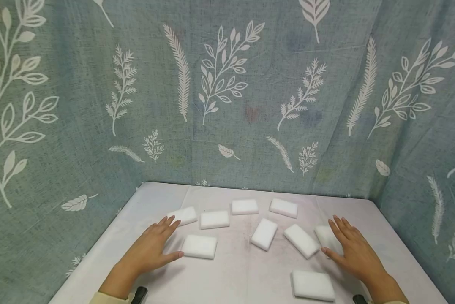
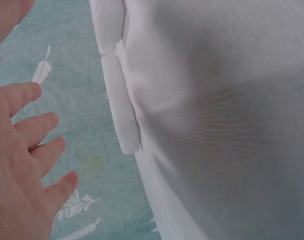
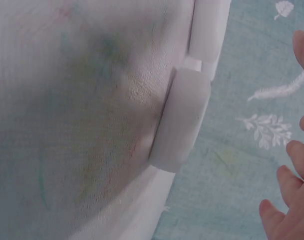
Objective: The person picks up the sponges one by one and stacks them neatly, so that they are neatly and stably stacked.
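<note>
Several white rectangular sponge-like blocks lie scattered flat on the table. My left hand (image 1: 151,247) hovers over the left side, fingers extended and thumb out. Near its thumb is one white block (image 1: 200,246); its fingertips partly cover another block (image 1: 185,215) behind. On the right, my right hand (image 1: 354,251) is spread above the surface, partly hiding a block (image 1: 325,236). A tilted block (image 1: 301,240) lies just left of its thumb, and a nearer block (image 1: 313,285) sits toward the front. Both wrist views show straight, parted fingers (image 2: 34,130) holding nothing.
Farther back lie more white blocks (image 1: 244,207), with one angled block (image 1: 264,234) mid-table. The table (image 1: 235,274) has a pale cloth cover. Blue-green curtains (image 1: 227,105) with white leaf prints enclose the back and both sides.
</note>
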`<state>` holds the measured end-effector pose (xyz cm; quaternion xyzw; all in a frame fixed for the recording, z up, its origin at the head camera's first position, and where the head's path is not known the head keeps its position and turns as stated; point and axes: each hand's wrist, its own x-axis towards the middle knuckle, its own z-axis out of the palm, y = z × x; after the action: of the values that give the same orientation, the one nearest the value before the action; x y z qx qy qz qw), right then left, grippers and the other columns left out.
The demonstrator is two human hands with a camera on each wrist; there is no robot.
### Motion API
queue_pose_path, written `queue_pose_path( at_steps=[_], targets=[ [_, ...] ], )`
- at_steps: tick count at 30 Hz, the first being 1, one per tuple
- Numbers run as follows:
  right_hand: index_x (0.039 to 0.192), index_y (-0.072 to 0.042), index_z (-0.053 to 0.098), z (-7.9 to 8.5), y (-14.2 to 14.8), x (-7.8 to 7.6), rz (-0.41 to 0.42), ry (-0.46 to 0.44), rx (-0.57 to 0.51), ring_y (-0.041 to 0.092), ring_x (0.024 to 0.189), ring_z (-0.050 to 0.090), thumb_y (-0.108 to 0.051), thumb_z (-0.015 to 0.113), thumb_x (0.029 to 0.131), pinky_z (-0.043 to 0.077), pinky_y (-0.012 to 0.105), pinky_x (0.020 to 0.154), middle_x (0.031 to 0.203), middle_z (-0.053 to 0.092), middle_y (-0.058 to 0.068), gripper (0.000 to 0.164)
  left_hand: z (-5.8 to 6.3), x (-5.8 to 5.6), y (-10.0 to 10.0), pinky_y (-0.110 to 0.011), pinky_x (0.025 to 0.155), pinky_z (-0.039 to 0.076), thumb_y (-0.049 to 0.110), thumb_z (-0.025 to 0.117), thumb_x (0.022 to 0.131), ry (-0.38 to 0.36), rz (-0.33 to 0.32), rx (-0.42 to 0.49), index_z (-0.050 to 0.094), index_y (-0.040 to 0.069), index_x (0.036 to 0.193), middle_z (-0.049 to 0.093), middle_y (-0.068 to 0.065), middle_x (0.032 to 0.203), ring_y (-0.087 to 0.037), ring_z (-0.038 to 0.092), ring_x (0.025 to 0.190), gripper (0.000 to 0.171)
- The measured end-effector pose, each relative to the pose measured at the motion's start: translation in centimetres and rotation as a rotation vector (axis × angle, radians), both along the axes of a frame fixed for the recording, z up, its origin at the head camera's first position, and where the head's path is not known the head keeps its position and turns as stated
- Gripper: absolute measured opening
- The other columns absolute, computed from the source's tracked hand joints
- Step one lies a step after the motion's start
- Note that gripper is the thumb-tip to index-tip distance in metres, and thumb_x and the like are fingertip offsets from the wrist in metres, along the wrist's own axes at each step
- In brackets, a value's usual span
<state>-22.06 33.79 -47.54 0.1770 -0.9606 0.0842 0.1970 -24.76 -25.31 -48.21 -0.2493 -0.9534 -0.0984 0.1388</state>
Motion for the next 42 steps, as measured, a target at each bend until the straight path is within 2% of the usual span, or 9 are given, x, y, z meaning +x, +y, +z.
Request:
queue_pose_path(
  at_steps=[7,12,15,20,23,26,30,35,42],
  targets=[
    [0.15,-0.004,0.035,-0.1,0.2,0.1,-0.004,-0.014,-0.015,0.037,0.141,0.025,-0.056,0.064,0.088,0.006,0.043,0.117,0.153,0.031,0.02,0.086,-0.2,-0.2,0.3,-0.057,0.108,0.028,0.066,0.061,0.083,-0.007,0.004,0.014,0.042,0.008,0.147,0.037,-0.015,0.151,-0.036,0.031,0.139,0.089],
    [0.15,-0.004,0.035,0.0,0.4,0.1,0.0,-0.003,-0.02,0.037,0.141,0.025,-0.054,0.064,0.088,-0.002,0.034,0.117,0.153,0.032,0.02,0.085,-0.3,-0.5,0.8,-0.057,0.107,0.029,0.063,0.065,0.083,-0.003,0.001,0.023,0.044,0.008,0.146,0.04,-0.016,0.149,-0.037,0.033,0.138,0.086],
    [0.148,-0.005,0.039,0.0,0.3,0.3,0.001,-0.007,-0.051,0.037,0.14,0.028,-0.053,0.067,0.087,0.012,0.044,0.116,0.152,0.034,0.018,0.083,-0.4,-0.5,1.0,-0.057,0.105,0.032,0.062,0.066,0.082,0.012,-0.009,0.019,0.047,0.007,0.144,0.044,-0.016,0.146,-0.037,0.038,0.135,0.085],
    [0.138,-0.006,0.053,0.1,-0.1,1.2,-0.011,-0.032,-0.131,0.039,0.125,0.045,-0.05,0.071,0.085,0.04,0.06,0.094,0.137,0.051,0.016,0.071,-0.4,-0.4,1.2,-0.055,0.102,0.037,0.058,0.072,0.079,0.01,-0.012,0.009,0.053,0.004,0.138,0.051,-0.015,0.139,-0.036,0.047,0.127,0.082],
    [0.13,-0.008,0.061,0.3,-0.3,2.0,-0.028,-0.077,-0.171,0.036,0.113,0.055,-0.049,0.073,0.083,0.046,0.058,0.088,0.121,0.062,0.01,0.064,-0.4,-0.3,1.4,-0.053,0.101,0.039,0.055,0.074,0.078,-0.013,0.0,0.008,0.055,0.005,0.136,0.054,-0.013,0.135,-0.034,0.05,0.124,0.08],
    [0.123,-0.01,0.067,0.5,-0.6,2.7,-0.042,-0.167,-0.206,0.026,0.097,0.063,-0.05,0.074,0.081,0.052,0.048,0.08,0.108,0.068,0.002,0.059,-0.4,-0.1,1.5,-0.053,0.1,0.04,0.052,0.077,0.077,-0.036,0.009,0.027,0.057,0.005,0.134,0.057,-0.011,0.132,-0.034,0.052,0.121,0.077],
    [0.117,-0.007,0.07,0.5,-0.7,3.3,0.022,-0.298,-0.227,0.01,0.081,0.063,-0.049,0.074,0.082,0.053,0.032,0.068,0.099,0.071,-0.002,0.055,-0.4,-0.1,1.7,-0.052,0.099,0.041,0.048,0.078,0.076,-0.075,0.015,0.052,0.058,0.006,0.133,0.059,-0.01,0.13,-0.032,0.054,0.12,0.073],
    [0.117,-0.007,0.069,0.1,-0.6,3.6,0.133,-0.397,-0.228,0.006,0.082,0.061,-0.05,0.074,0.081,0.053,0.028,0.067,0.099,0.07,-0.003,0.056,-0.5,-0.3,1.8,-0.049,0.1,0.042,0.047,0.079,0.077,-0.126,0.019,0.048,0.057,0.009,0.135,0.058,-0.009,0.131,-0.03,0.052,0.121,0.073],
    [0.118,-0.008,0.068,-0.5,-0.9,3.9,0.184,-0.469,-0.207,0.003,0.084,0.058,-0.058,0.076,0.075,0.053,0.029,0.069,0.101,0.069,-0.003,0.066,-0.4,-0.6,2.0,-0.05,0.101,0.041,0.05,0.078,0.077,-0.188,0.005,0.064,0.055,0.009,0.137,0.056,-0.009,0.134,-0.03,0.05,0.125,0.076]
  ],
)
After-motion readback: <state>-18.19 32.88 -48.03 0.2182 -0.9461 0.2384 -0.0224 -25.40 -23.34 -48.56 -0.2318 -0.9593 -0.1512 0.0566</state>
